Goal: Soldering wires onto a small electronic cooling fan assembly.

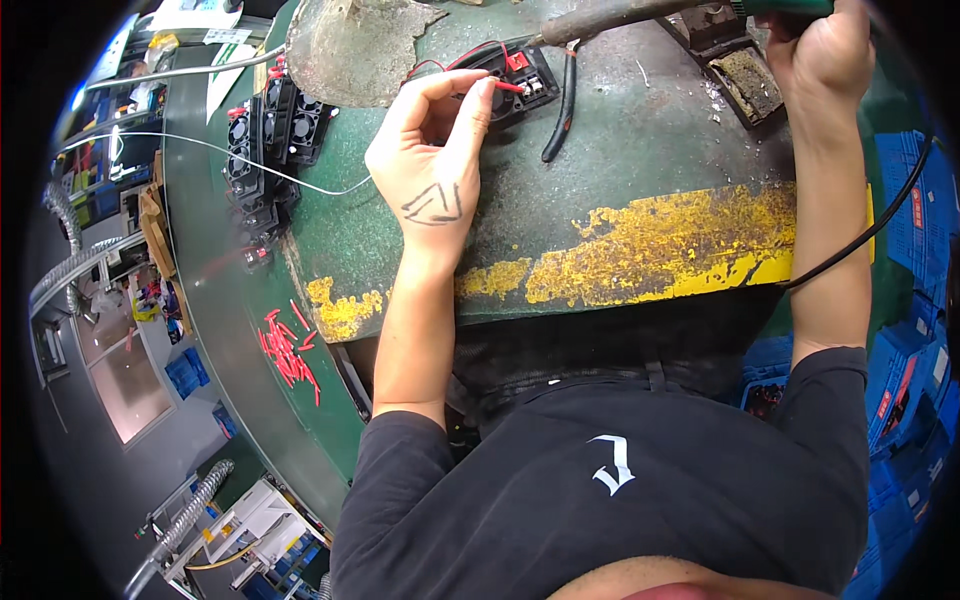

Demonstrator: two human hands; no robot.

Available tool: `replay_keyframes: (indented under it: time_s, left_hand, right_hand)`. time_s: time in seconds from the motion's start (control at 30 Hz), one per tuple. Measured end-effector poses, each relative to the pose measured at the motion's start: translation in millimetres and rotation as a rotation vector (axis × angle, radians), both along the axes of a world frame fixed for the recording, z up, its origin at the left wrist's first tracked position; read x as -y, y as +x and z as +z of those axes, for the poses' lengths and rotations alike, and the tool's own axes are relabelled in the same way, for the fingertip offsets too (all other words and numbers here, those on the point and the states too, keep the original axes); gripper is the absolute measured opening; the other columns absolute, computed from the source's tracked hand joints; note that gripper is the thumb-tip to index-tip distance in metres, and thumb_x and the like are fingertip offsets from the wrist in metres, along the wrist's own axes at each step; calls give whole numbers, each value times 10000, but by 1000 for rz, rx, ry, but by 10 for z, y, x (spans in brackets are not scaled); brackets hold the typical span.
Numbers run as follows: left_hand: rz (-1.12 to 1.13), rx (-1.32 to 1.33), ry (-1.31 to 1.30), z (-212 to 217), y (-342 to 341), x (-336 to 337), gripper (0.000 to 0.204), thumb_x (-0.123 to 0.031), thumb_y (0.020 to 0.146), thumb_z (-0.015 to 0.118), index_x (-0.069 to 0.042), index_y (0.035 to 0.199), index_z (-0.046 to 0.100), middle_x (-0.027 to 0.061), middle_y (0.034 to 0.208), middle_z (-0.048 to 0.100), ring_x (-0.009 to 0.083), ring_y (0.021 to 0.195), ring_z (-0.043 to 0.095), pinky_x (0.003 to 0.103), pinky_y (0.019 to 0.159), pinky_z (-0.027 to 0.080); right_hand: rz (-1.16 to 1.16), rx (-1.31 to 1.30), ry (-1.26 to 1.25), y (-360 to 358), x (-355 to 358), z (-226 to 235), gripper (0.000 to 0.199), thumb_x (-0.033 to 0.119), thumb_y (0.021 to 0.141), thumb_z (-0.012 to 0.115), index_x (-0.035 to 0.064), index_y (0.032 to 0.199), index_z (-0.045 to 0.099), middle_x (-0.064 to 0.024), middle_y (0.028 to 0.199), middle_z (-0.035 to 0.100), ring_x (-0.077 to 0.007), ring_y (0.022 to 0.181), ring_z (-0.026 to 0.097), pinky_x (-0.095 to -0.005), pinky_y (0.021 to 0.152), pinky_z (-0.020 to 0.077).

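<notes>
My left hand pinches a short red sleeve between thumb and forefinger, over a black fan module. Thin red wires run from the module's upper side, and the palm side of the fingers is hidden. At the upper right, my right hand is closed around the green handle of a soldering iron. Its long metal barrel reaches left, with the tip close to the module's wires. Just right of the module lies a hand tool with black handles, perhaps pliers.
Several black fan modules are stacked at the bench's left. Loose red sleeves lie below them. A sponge in a metal holder sits near my right hand. The iron's black cable crosses my right forearm. Blue crates stand to the right.
</notes>
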State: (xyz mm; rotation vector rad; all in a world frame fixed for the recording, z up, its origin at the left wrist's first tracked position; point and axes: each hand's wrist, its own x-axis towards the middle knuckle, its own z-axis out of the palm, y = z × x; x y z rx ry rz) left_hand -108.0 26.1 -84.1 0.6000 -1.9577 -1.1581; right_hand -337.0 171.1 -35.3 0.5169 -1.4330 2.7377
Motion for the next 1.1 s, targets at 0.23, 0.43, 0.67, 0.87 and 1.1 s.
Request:
replay_keyframes:
  time_s: [0.23, 0.43, 0.67, 0.87, 1.1]
  left_hand:
    - [-114, 23, -404, 65, 27, 17, 125, 17, 814, 806, -31, 914, 748, 28, 808, 699, 56, 638, 582, 200, 547, 421]
    - [-170, 30, -464, 75, 40, 48, 133, 26, 783, 813, -26, 872, 729, 36, 784, 689, 83, 638, 595, 214, 548, 437]
    - [-179, 46, -493, 98, 51, 14, 147, 43, 757, 811, -13, 845, 707, 74, 780, 693, 173, 704, 667, 273, 618, 521]
    - [-224, 94, -628, 142, 84, 6, 171, 26, 735, 817, -23, 838, 690, 85, 820, 686, 246, 731, 679, 323, 654, 550]
    - [-403, 137, -762, 139, 92, 94, 182, 46, 721, 839, 3, 843, 710, 102, 837, 697, 224, 719, 681, 298, 636, 544]
  right_hand:
    - [120, 4, 49, 66, 23, -135, 203, 230, 962, 523, 60, 869, 582, -68, 756, 567, -198, 667, 604, -318, 651, 532]
    - [173, -52, 137, 75, 1, -156, 216, 235, 966, 517, 54, 866, 583, -66, 749, 563, -197, 675, 606, -311, 651, 526]
    - [228, -66, 87, 50, -2, -166, 197, 216, 960, 510, 62, 848, 557, -68, 757, 555, -198, 663, 593, -313, 638, 517]
    - [217, -46, 69, 94, 29, -145, 181, 206, 953, 510, 65, 842, 541, -67, 766, 550, -198, 668, 591, -310, 638, 515]
    - [196, -148, 122, 79, 20, -137, 186, 202, 947, 507, 75, 812, 523, -64, 763, 543, -186, 673, 592, -304, 639, 513]
